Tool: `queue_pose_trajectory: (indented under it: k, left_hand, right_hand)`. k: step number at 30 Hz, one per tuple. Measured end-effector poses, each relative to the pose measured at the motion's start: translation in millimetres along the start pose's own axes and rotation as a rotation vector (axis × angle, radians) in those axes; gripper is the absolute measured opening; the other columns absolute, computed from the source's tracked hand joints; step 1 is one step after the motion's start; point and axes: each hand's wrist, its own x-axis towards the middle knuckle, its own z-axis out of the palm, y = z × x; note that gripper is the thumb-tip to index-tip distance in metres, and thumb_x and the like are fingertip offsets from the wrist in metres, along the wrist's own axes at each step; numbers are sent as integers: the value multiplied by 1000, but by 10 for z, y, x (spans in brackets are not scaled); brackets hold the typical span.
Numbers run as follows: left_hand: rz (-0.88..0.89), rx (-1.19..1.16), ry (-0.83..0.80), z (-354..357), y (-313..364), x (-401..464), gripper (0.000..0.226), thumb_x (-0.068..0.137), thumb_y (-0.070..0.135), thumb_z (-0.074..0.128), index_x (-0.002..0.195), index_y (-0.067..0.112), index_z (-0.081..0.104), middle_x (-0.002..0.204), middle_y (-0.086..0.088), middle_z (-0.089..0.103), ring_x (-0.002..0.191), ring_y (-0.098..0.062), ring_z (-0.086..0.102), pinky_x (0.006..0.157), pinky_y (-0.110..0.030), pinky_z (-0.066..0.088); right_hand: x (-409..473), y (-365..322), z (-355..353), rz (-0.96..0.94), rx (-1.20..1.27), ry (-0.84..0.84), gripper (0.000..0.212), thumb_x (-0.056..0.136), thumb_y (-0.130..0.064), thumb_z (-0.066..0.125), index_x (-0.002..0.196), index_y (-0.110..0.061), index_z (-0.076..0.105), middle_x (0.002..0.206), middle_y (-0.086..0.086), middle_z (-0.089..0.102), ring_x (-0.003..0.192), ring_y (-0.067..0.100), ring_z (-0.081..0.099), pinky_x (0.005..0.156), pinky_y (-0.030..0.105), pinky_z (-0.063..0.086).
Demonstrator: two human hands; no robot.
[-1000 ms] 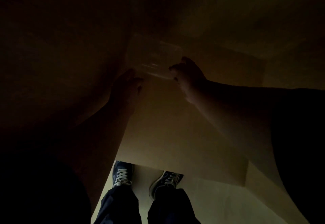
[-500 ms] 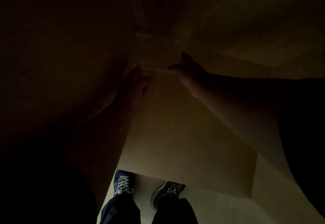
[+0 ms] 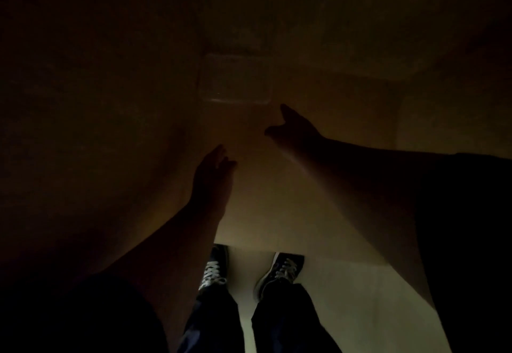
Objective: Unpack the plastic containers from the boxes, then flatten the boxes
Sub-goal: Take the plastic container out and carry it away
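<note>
I look into a large, dark cardboard box whose brown walls fill most of the view. A clear plastic container lies deep inside at the centre, faint in the gloom. My left hand reaches in with straight fingers, well short of the container and holding nothing. My right hand is stretched toward the container's near right corner, fingers extended, a small gap away from it and empty.
Below the box's near edge I see my two dark sneakers with white laces on a pale floor. Dark sleeves frame the lower left and right. The box walls close in on all sides.
Both hands were touching the container's near edge before; now they have drawn back toward me and the container lies further in, free of both hands.
</note>
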Motion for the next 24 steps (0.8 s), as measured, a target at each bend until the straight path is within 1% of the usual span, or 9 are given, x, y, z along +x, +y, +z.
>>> queue_pose_trajectory:
  k: [2, 5, 8, 11, 15, 19, 21, 22, 24]
  left_hand:
    - [10, 114, -12, -25, 15, -262, 53, 98, 22, 57, 148, 20, 41, 150, 1, 44, 131, -11, 44, 91, -24, 37]
    - [-8, 197, -10, -16, 60, -572, 55, 96, 26, 61, 147, 19, 43, 150, -1, 44, 132, -17, 45, 90, -23, 36]
    - [-34, 214, -132, 52, 59, -930, 61, 95, 31, 63, 150, 19, 39, 153, -3, 41, 136, -20, 42, 98, -28, 38]
    - [-40, 254, -271, 106, 51, -1289, 70, 91, 40, 65, 151, 21, 35, 155, -4, 39, 139, -21, 41, 111, -40, 38]
    - [-29, 367, -404, 134, 29, -1772, 97, 67, 63, 66, 150, 25, 36, 155, -3, 39, 140, -20, 39, 113, -46, 37]
    - [-2, 513, -456, -12, -20, -2181, 84, 80, 53, 70, 151, 27, 35, 155, -2, 38, 141, -21, 38, 114, -43, 35]
    - [-7, 570, -448, -217, -102, -2453, 88, 76, 56, 72, 151, 28, 35, 154, -3, 41, 138, -22, 41, 112, -39, 37]
    - [7, 594, -442, -411, -171, -2619, 89, 76, 56, 73, 151, 28, 35, 153, -3, 42, 136, -20, 44, 109, -35, 38]
    - [14, 632, -408, -594, -239, -2847, 78, 83, 45, 73, 150, 24, 39, 150, -3, 45, 127, -16, 49, 94, -24, 39]
  right_hand:
    - [-156, 148, 44, 27, -30, -21, 74, 102, -33, 55, 160, -24, 11, 166, 1, 20, 140, 23, 42, 96, 25, 41]
    - [-513, 377, 93, 63, -99, -74, 75, 102, -38, 54, 161, -24, 10, 167, 1, 15, 147, 23, 32, 113, 30, 35]
    - [-1078, 632, 42, 66, -115, -91, 76, 101, -40, 55, 161, -28, 9, 167, -2, 15, 148, 22, 29, 115, 30, 34]
    - [-1693, 855, -121, 73, -181, -93, 78, 101, -42, 53, 161, -27, 6, 167, -2, 12, 152, 19, 20, 118, 28, 21]
    - [-2363, 1143, -350, 102, -221, -79, 79, 101, -44, 51, 161, -23, 4, 168, -1, 9, 153, 19, 16, 120, 30, 18]
    - [-2867, 1221, -492, 138, -166, -24, 79, 100, -45, 53, 161, -22, 8, 167, 0, 13, 152, 21, 20, 117, 29, 23]
    - [-3161, 1201, -416, 121, -177, 1, 79, 99, -45, 54, 161, -22, 11, 167, 1, 17, 150, 22, 24, 115, 29, 27]
    - [-3364, 1140, -294, 104, -190, 7, 78, 98, -45, 55, 161, -23, 13, 166, 2, 19, 149, 23, 27, 114, 30, 30]
    - [-3619, 1106, -239, 86, -232, 13, 77, 98, -44, 55, 160, -24, 15, 165, 4, 23, 144, 26, 38, 109, 31, 38]
